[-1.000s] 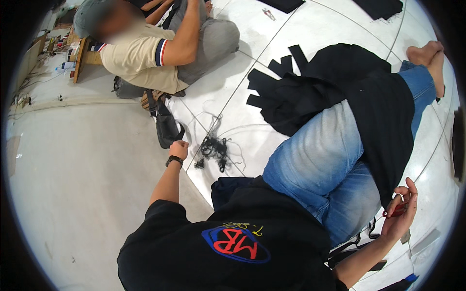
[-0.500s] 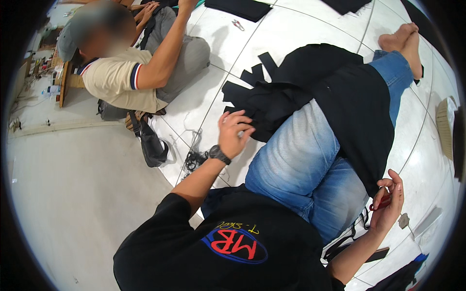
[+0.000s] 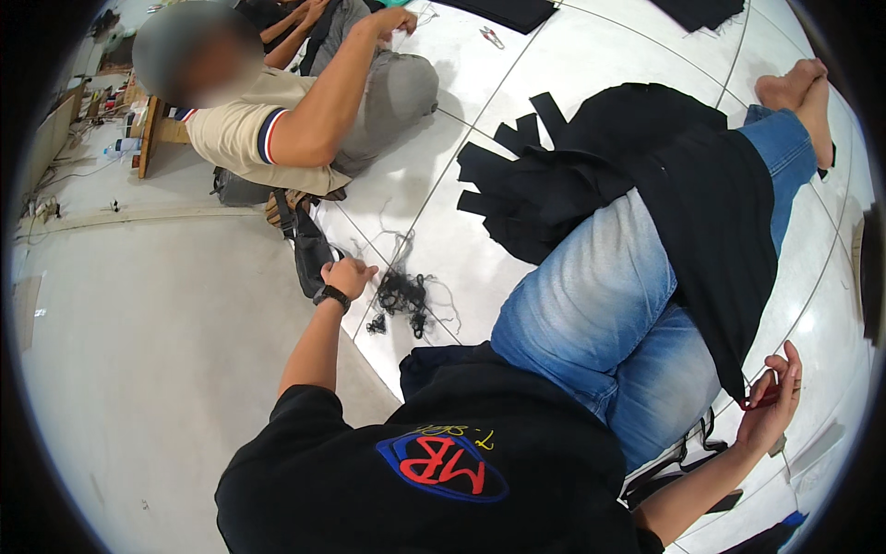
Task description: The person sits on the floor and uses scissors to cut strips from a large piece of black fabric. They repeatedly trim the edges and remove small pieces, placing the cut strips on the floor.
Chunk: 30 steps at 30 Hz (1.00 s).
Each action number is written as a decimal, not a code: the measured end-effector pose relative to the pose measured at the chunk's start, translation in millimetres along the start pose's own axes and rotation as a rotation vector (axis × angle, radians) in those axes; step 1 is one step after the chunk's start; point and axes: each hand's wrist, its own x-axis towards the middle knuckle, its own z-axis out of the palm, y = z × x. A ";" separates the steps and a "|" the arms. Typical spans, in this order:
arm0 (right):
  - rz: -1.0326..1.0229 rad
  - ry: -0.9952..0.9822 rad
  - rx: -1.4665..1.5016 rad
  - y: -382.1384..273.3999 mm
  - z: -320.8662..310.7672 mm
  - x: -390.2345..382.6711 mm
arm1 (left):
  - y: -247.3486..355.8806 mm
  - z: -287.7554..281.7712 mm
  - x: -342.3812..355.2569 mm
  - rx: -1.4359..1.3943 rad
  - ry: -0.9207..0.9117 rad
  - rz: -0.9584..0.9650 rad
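Note:
My left hand is over the floor beside a black bag, just left of a tangle of dark thread. Its fingers look drawn together; anything between them is too small to make out. At the right, my right hand is curled around a small red tool, mostly hidden by the palm and fingers. The lower corner of a black cloth reaches that hand. This cloth drapes over my jeans, and its far part spreads onto the tiles with several strip-like ends.
A co-worker in a beige shirt sits on the floor at the upper left. Small snips lie on the tiles. Folded black cloth is at the far edge. Black straps lie by my right forearm.
My left hand has moved left and down, from beside the cloth strips to between the bag and thread tangle, and its fingers have drawn in. My right hand keeps the red tool.

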 end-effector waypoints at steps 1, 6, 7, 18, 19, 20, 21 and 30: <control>-0.010 -0.013 -0.002 -0.6 1.0 1.3 | -7.4 10.5 -2.9 -0.061 0.263 0.133; -0.038 -0.014 -0.022 0.5 -3.6 3.9 | -7.4 9.1 14.1 -0.250 0.241 0.221; -0.033 0.007 -0.033 -0.1 -3.4 2.7 | -1.7 5.0 16.5 -0.284 0.147 0.124; 0.024 0.015 -0.039 10.9 -16.8 3.8 | -10.3 -15.3 27.5 -0.878 0.033 0.075; 0.033 -0.002 -0.024 11.9 -16.8 4.7 | -12.6 -14.4 26.0 -0.900 0.111 0.044; 0.033 -0.011 -0.026 13.4 -16.4 5.5 | -14.3 -12.7 23.4 -0.920 0.189 0.013; 0.032 -0.022 -0.029 13.6 -15.4 6.3 | -6.6 -21.1 14.4 -0.939 0.266 -0.019; -0.009 0.126 -0.262 28.0 -27.1 5.8 | 81.5 -55.7 -13.7 -0.560 0.527 0.573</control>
